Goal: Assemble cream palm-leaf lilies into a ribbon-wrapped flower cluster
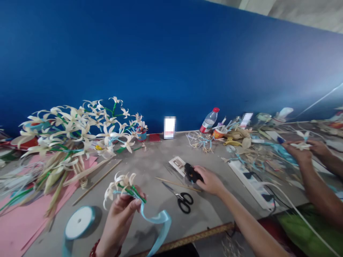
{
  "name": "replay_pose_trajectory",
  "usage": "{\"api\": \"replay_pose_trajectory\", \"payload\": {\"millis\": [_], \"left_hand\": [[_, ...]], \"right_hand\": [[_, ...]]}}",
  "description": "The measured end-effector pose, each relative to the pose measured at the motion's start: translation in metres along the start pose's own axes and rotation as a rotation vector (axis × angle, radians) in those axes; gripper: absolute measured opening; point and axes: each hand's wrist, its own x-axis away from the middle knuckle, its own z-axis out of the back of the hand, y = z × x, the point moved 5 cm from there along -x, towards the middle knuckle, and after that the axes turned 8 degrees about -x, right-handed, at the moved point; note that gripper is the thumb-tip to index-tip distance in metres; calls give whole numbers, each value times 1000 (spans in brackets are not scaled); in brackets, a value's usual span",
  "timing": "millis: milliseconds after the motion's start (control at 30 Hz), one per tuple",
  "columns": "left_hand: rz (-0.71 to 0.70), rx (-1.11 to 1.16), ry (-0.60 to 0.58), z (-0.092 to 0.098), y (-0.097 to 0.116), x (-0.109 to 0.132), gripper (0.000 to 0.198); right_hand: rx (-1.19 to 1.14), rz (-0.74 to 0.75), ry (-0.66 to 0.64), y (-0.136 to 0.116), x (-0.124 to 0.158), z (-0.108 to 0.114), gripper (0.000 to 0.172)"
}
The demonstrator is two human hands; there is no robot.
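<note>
Your left hand (120, 210), at the near side of the worktop (150, 166), has its fingers closed in a pinch on the stems of a small bunch of white flowers (124, 182). The bunch is held tilted, blooms toward the left, its green-wrapped stem ends toward the right. A light-blue ribbon (163, 219) curls from the stems down past the near edge.

Your right hand (210, 180) reaches to the middle of the worktop; its fingers and thumb lie on either side of a dark object (190, 172), whose kind is unclear. You cannot tell from this view how firmly they are closed. The dark object lies against a white packet (177, 165) with brown print. Nearer to you are a thin stick (175, 182) and black-handled scissors (184, 202), blades pointing up and left.

To the left of your left hand stands a ribbon roll (79, 222); beyond it spreads a large cluster of white flowers (80, 125). To the right, past a white power strip (248, 182), a co-worker's hand (300, 152) holds a single white flower (300, 145).
</note>
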Motion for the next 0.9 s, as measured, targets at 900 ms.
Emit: {"api": "replay_pose_trajectory", "payload": {"millis": [900], "left_hand": [[40,19,59,-6,-1,-5,23]], "right_hand": [[-1162,-394,387,-16,13,34,37]]}}
